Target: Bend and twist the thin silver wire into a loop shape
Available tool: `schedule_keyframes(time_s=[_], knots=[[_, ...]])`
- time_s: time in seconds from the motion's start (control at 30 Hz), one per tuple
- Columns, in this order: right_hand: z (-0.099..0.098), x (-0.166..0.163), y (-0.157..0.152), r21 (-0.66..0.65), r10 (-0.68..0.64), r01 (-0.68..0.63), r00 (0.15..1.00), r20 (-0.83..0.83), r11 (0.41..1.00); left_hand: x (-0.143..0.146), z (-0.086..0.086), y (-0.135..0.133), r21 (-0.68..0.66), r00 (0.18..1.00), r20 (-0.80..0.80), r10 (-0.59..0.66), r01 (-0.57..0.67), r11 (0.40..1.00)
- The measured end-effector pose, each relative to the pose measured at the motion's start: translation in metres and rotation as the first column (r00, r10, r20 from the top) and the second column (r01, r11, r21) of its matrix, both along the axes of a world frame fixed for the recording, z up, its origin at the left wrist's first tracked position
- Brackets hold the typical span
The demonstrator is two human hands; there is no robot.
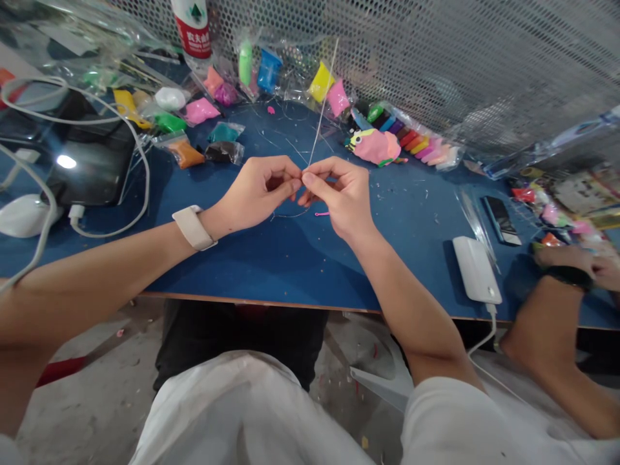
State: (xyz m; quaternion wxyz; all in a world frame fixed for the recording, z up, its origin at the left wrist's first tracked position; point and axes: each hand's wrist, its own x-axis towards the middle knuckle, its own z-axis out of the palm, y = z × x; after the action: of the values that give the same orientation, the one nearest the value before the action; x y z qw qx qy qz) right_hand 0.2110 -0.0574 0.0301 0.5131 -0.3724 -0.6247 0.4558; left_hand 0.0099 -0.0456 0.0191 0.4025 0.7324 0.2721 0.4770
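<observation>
My left hand and my right hand meet fingertip to fingertip above the blue table. Both are pinched closed on a thin white strand, which runs up and away from the fingertips in a nearly straight line. Whether it is thread or wire I cannot tell. Below the fingers a fine thread-like line curves toward the left. Beside my right fingers lies a small magenta piece with a loop at one end. Farther back rests a pink clay fish-like figure with a googly eye.
Clay packets, such as a yellow one and an orange one, line the back near a water bottle. Cables and a black device sit left. A white power bank, a phone and another person's hand are right.
</observation>
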Motion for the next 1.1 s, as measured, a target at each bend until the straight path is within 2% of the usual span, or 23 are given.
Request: schedule_keyframes(time_s=[0.23,0.4,0.6,0.73,0.9,1.1], knots=[[0.003,0.000,-0.003,-0.101,-0.016,0.015,1.000,-0.003,0.995,-0.001,0.005,-0.005,0.136,0.985,-0.107,0.131,-0.116,0.984],[0.000,-0.001,-0.002,-0.096,-0.018,0.016,1.000,-0.018,0.995,0.000,0.008,-0.008,0.182,0.974,-0.149,0.168,-0.140,0.973],[-0.004,-0.001,0.001,-0.098,-0.005,0.002,1.000,-0.031,0.995,0.002,0.010,-0.012,0.159,0.972,-0.159,0.173,-0.148,0.976],[-0.004,0.000,0.003,-0.062,0.028,-0.031,0.999,-0.041,0.998,0.001,0.012,-0.012,0.088,0.989,-0.089,0.117,-0.109,0.990],[-0.002,0.002,0.002,0.010,0.025,-0.026,0.999,0.039,1.000,0.001,0.012,-0.009,0.004,0.998,-0.018,0.053,-0.053,0.999],[0.003,0.001,-0.001,0.006,0.042,-0.042,0.998,0.037,0.999,0.001,0.012,-0.011,0.037,0.991,-0.020,0.134,-0.133,0.990]])
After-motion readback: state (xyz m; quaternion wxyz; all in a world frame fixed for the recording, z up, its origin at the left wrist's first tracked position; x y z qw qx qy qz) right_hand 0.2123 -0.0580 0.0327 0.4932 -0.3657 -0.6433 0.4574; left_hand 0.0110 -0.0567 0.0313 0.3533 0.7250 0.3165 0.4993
